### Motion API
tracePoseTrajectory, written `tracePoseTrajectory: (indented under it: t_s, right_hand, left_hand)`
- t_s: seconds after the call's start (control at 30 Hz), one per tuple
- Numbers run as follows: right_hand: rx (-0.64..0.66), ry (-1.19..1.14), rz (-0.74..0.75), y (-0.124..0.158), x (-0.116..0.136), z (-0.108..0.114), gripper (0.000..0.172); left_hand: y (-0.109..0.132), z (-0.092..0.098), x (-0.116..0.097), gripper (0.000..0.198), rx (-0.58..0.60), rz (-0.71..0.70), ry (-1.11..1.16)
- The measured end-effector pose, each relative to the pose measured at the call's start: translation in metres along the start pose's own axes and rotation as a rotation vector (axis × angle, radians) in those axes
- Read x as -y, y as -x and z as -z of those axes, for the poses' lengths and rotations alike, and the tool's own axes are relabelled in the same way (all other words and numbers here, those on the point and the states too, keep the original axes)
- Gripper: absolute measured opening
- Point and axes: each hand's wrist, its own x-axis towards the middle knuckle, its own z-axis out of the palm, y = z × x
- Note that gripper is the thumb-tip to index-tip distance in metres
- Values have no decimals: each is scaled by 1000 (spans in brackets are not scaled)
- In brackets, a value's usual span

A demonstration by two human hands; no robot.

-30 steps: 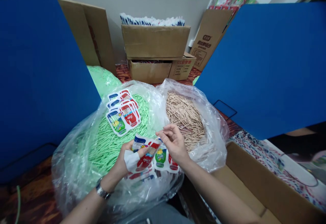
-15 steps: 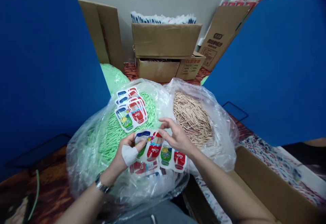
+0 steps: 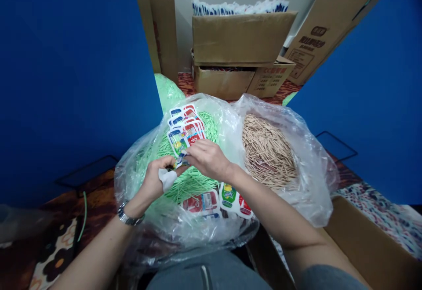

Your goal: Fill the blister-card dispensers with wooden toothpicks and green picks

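Right now both hands meet over the green heap at the centre of the view. The left hand (image 3: 157, 180), thumb wrapped in white tape and a watch (image 3: 127, 217) on the wrist, has its fingers pinched narrow on the lower edge of a small printed packet (image 3: 180, 161). The right hand (image 3: 208, 160) comes in from three o'clock, fingers curled down and closed on the same packet from above, so both hands grip it together; most of it is hidden under the knuckles.

Just at twelve o'clock from the hands, a fanned stack of printed packets (image 3: 184, 128) lies on the green sticks (image 3: 194, 182), touching the hands' packet or very near it. At six o'clock, more loose packets (image 3: 219, 200), red and green, rest against the near wall of the clear plastic bag (image 3: 148, 211) that holds the green sticks.

Over at two o'clock, a second clear bag (image 3: 316, 180) holds a mound of tan wooden sticks (image 3: 268, 151). Cardboard boxes (image 3: 242, 39) stand at twelve o'clock by the wall, blue panels (image 3: 66, 70) on both sides.
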Motion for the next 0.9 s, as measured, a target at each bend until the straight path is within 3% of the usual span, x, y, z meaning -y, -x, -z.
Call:
tracePoseTrajectory:
  t_s: [0.1, 0.17, 0.3, 0.37, 0.57, 0.77, 0.9]
  right_hand:
    - [-70, -68, -128, 13, -1, 0, 31]
    - [6, -54, -261, 33, -3, -6, 30]
    - [577, 128, -281, 76, 2, -34, 22]
    - [713, 227, -291, 89, 8, -48, 23]
    - [793, 309, -317, 88, 17, -64, 16]
    - [768, 309, -318, 82, 16, -65, 25]
    - [778, 356, -271, 81, 15, -68, 15]
  left_hand:
    - [2, 3, 10, 34, -147, 61, 60]
    - [3, 8, 14, 34, -202, 112, 100]
    - [5, 18, 16, 34, -261, 151, 157]
    - [5, 20, 15, 34, -278, 165, 194]
    - [8, 18, 15, 32, -293, 150, 252]
    - [12, 24, 23, 30, -324, 157, 229]
    - [13, 26, 27, 34, -333, 142, 237]
